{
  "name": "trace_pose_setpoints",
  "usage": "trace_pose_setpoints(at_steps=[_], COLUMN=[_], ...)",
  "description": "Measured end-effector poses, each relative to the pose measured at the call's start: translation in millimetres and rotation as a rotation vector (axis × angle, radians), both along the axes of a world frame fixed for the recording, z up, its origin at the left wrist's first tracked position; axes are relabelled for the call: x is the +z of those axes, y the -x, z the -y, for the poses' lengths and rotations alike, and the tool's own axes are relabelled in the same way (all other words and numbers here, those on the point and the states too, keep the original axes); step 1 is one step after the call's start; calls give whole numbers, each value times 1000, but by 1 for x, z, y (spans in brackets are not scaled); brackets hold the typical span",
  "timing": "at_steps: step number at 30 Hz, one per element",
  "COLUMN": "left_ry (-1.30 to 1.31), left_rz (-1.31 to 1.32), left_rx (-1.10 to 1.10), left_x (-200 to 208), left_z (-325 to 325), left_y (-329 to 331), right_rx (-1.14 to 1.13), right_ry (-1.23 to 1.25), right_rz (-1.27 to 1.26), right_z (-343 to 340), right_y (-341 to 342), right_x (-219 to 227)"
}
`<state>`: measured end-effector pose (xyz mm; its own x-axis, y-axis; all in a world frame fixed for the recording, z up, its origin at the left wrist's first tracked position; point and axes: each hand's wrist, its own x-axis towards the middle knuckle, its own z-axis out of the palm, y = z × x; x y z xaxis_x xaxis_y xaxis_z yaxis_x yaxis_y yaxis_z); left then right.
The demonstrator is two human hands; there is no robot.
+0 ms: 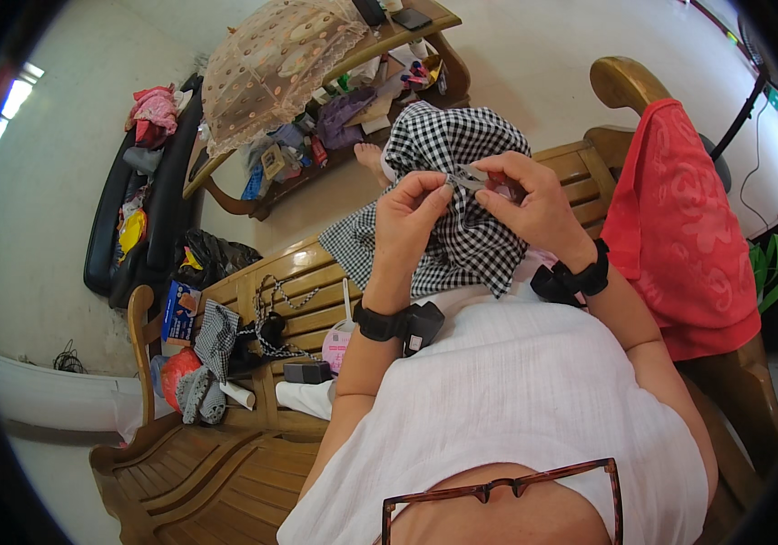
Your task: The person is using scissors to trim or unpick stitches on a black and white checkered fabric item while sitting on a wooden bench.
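Observation:
Black-and-white checked cloth (471, 234) lies gathered over my lap and knees. Above it, my left hand (410, 218) is closed in a pinch, thumb against forefinger; what sits between those fingertips is too small to name. My right hand (531, 202) faces it closely, its thumb and fingers closed on a small silvery-grey piece (469, 176). That piece reaches toward the left fingertips, and its exact kind does not show. Some of the checked cloth is bunched just below both hands. Black bands with small boxes circle both wrists.
I sit on a slatted wooden bench (303, 263). A red towel (679, 245) hangs over its right armrest. At left on the seat lie a blue box (180, 313), bundled cloths and a small black box (307, 371). Ahead stands a lace-covered table (285, 68) with a cluttered lower shelf.

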<state>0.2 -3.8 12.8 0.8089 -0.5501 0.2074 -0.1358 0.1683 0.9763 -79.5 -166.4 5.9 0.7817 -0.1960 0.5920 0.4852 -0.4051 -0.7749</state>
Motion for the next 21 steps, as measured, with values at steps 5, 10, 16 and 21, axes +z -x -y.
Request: trace_pose_setpoints(at_steps=[5, 10, 16, 21], left_ry=[-15, -12, -51, -50], left_rz=[3, 4, 19, -42], left_rx=[12, 9, -52, -105], left_x=[1, 1, -5, -8], left_z=[0, 0, 0, 5], left_y=[1, 1, -1, 1], right_rx=[7, -1, 9, 44], right_ry=[-16, 11, -79, -164], right_rz=[-10, -18, 3, -8], right_z=[0, -1, -7, -7], right_y=[0, 0, -6, -12], right_x=[1, 3, -1, -1])
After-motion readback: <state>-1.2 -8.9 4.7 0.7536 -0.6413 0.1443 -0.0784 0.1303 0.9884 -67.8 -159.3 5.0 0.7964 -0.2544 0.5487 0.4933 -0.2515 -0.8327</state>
